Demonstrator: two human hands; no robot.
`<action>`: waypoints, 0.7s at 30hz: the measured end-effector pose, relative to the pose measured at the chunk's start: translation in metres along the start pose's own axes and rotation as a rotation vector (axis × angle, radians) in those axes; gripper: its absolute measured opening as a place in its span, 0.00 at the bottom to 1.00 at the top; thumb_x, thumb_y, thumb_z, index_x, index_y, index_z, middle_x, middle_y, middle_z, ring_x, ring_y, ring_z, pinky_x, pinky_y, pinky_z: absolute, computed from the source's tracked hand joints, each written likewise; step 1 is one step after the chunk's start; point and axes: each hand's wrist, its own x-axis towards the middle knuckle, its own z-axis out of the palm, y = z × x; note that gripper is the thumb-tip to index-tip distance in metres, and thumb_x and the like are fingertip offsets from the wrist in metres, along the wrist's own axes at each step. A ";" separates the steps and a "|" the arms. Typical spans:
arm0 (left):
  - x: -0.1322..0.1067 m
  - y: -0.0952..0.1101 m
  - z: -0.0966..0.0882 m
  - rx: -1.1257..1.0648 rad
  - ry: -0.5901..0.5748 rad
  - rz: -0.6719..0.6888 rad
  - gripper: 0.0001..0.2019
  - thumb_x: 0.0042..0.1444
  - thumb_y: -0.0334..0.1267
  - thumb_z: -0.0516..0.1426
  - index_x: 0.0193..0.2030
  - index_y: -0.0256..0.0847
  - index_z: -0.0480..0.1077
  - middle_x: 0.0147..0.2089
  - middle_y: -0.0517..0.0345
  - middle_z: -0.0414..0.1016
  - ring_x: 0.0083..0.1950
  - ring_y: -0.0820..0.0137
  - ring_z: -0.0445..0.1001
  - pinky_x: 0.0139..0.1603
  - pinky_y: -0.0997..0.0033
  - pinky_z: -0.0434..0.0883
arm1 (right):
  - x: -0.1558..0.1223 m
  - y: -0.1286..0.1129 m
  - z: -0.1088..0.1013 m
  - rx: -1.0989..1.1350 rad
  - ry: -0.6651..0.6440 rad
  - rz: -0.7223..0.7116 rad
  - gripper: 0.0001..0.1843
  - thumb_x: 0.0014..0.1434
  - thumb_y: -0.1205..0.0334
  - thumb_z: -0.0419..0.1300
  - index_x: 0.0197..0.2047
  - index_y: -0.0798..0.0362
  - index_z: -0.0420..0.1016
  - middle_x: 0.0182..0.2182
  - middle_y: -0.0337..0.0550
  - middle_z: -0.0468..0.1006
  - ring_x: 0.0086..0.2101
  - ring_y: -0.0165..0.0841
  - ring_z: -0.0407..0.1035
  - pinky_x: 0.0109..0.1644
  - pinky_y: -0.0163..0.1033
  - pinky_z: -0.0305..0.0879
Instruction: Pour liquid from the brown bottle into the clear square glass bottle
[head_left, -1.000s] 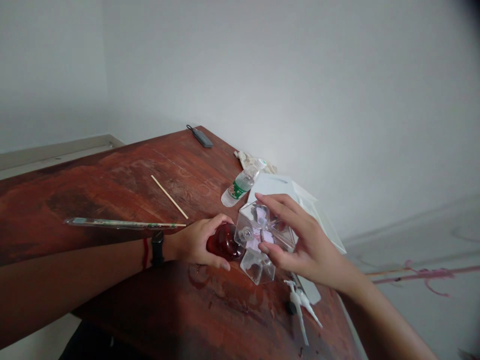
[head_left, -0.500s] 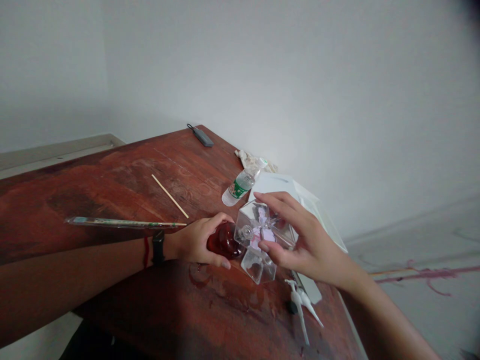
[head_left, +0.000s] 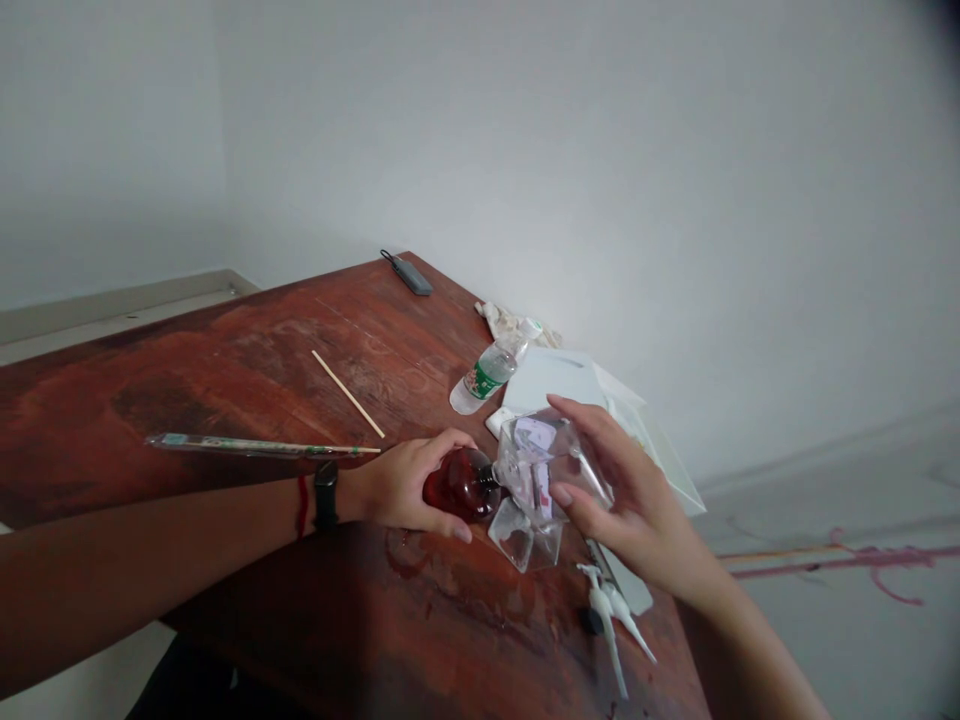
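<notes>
My left hand (head_left: 420, 490) is wrapped round a dark red bottle (head_left: 461, 487), whose threaded neck points right. In my right hand (head_left: 619, 480) is a clear faceted plastic bottle (head_left: 559, 460), tilted over with its open neck close to the red bottle's neck. Whether the two necks touch, I cannot tell. Just below it stands another clear plastic container (head_left: 514, 535), partly hidden. White pump heads with thin tubes (head_left: 611, 605) lie nearer me, beside a small black cap (head_left: 591, 621).
A water bottle with a green label (head_left: 486, 378) stands behind my hands. A wooden stick (head_left: 349, 393) and a wrapped pair of chopsticks (head_left: 255, 446) lie at left. At the far corner is a grey device (head_left: 411, 275). Liquid wets the table (head_left: 465, 585); a pale box (head_left: 551, 375) sits by the wall.
My right hand has tipped the clear bottle so its neck points left, towards the red bottle's neck. The red bottle has tilted right in my left hand, showing its threads.
</notes>
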 end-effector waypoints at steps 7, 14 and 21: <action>-0.001 0.000 0.000 -0.004 -0.026 -0.008 0.45 0.47 0.59 0.77 0.65 0.45 0.65 0.54 0.49 0.86 0.53 0.51 0.87 0.50 0.61 0.79 | -0.030 0.011 0.019 0.160 0.154 0.166 0.31 0.71 0.48 0.66 0.74 0.35 0.68 0.65 0.46 0.76 0.63 0.47 0.73 0.66 0.55 0.73; -0.001 0.006 -0.001 -0.043 -0.003 -0.063 0.44 0.47 0.59 0.76 0.64 0.44 0.66 0.53 0.49 0.86 0.52 0.50 0.86 0.52 0.58 0.79 | -0.058 0.007 0.054 0.548 0.304 0.338 0.26 0.68 0.48 0.71 0.65 0.37 0.68 0.62 0.49 0.76 0.50 0.44 0.82 0.54 0.51 0.84; -0.002 0.010 -0.005 -0.149 0.010 -0.028 0.40 0.55 0.60 0.73 0.66 0.43 0.65 0.56 0.47 0.84 0.55 0.51 0.84 0.57 0.55 0.77 | -0.075 -0.009 0.103 0.792 0.548 0.492 0.31 0.63 0.48 0.74 0.60 0.36 0.60 0.61 0.49 0.73 0.58 0.49 0.79 0.60 0.58 0.80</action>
